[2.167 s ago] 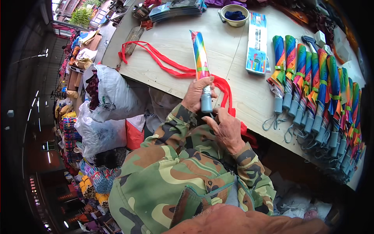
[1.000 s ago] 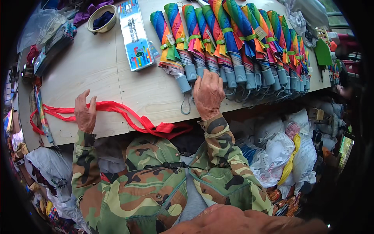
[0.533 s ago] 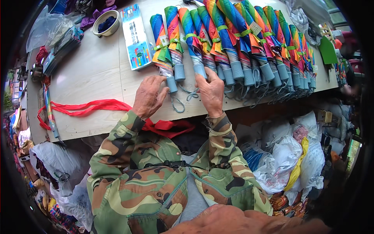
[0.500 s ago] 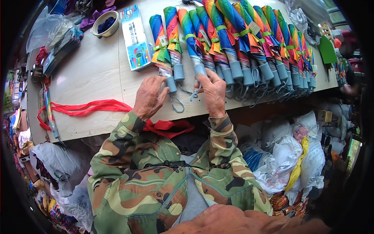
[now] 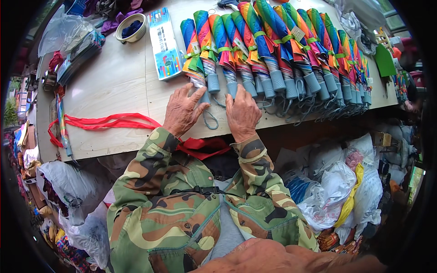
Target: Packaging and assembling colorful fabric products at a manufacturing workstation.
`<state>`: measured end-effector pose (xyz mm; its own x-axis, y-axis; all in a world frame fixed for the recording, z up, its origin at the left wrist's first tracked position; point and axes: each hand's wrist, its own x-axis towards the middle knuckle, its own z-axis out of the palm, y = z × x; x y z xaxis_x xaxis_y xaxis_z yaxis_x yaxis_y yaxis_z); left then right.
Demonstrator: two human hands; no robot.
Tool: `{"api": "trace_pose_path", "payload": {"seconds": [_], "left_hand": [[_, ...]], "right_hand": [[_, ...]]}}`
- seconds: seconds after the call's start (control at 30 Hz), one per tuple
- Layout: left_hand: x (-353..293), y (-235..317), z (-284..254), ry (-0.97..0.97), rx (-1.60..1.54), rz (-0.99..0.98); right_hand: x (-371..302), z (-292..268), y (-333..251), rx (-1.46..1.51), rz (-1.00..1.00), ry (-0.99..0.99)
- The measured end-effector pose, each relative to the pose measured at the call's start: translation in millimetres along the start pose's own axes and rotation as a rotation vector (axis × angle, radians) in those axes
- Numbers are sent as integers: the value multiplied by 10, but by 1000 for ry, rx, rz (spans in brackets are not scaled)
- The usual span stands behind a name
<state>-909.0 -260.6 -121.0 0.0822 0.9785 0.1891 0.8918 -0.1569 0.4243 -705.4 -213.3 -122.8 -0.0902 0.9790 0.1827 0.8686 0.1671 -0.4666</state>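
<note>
Folded rainbow umbrellas with grey-blue handles lie in a slanted row across the table. The leftmost umbrella (image 5: pixel 193 48) has its handle beside my left hand (image 5: pixel 184 109). Those fingers are spread, with the forefinger and thumb on either side of the handle's end. A wrist cord (image 5: pixel 210 120) loops from it onto the table. My right hand (image 5: pixel 243 113) has its fingers stretched forward, tips against the handle of the third umbrella (image 5: pixel 223 50). Whether its thumb touches the cord there is hard to see. Green bands wrap the umbrellas, and some bear paper tags.
A colourful flat box (image 5: pixel 165 45) lies left of the row, near a bowl (image 5: pixel 131 28) of dark blue stuff. Red ribbon (image 5: pixel 109 122) trails to the table's front edge. One slim umbrella (image 5: pixel 63 125) lies far left. Stuffed plastic bags (image 5: pixel 334 193) crowd below the table.
My right hand has loosened from the third umbrella's handle and cord, its fingers now straight. That umbrella lies closer in line with its neighbours. My left fingers have spread over the leftmost handle.
</note>
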Motion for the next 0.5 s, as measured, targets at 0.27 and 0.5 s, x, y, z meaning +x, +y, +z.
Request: {"api": "trace_pose_path", "payload": {"seconds": [0.27, 0.5], "left_hand": [[-39, -56, 75, 32, -143, -33], [-33, -108, 49, 30, -205, -13]], "right_hand": [[155, 214, -455, -1, -202, -22], [442, 320, -299, 182, -82, -217]]}}
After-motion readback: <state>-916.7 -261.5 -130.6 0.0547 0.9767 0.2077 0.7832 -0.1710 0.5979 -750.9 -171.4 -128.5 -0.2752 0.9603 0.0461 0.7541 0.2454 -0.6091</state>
